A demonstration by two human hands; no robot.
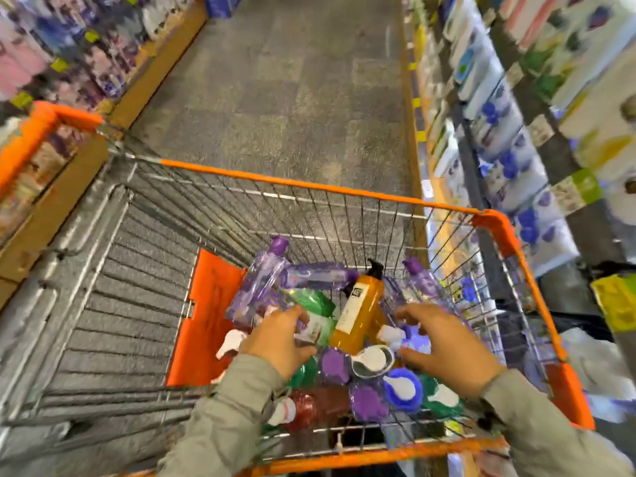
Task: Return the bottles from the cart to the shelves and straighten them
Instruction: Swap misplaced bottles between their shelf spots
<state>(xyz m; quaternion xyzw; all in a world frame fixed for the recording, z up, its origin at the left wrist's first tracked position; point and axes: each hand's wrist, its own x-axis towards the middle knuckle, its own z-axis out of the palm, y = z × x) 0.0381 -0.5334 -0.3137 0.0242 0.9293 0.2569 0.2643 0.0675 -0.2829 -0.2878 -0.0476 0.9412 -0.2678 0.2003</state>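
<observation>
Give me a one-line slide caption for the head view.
Left hand and right hand reach into the orange-rimmed cart, over a heap of bottles around an amber pump bottle.

A grey mottled floor (292, 98) is stretching away down the aisle. White packs printed with blue flowers (509, 160) are standing in blurred rows on the right, with small yellow tags (420, 136) showing just left of them. A brown cardboard box (58, 201) is sitting at the left edge, and a yellow-green packet (616, 301) is showing at the far right
</observation>
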